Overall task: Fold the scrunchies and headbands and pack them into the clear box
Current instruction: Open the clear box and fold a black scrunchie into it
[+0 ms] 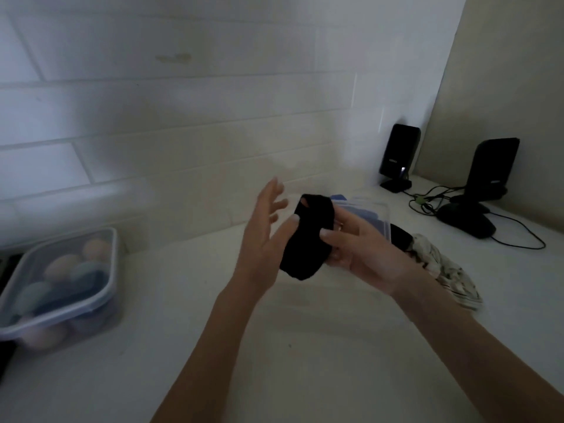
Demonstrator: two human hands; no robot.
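Observation:
A folded black headband (pixel 305 239) is held above the white counter by my right hand (pixel 363 251), whose thumb and fingers curl round it. My left hand (pixel 265 230) is beside it with straight, spread fingers; its thumb touches the band's left side. Behind my right hand lies the clear box (pixel 377 215) with something blue inside. More pieces lie to the right of the box: a black one (pixel 401 239) and a white patterned one (pixel 448 276), partly hidden by my right forearm.
A lidded clear container (pixel 61 288) full of pastel rounded items stands at the left on the counter (pixel 305 346). Two black speakers (pixel 399 157) (pixel 491 169), a black mouse (pixel 467 222) and cables sit at the back right. A tiled wall runs behind.

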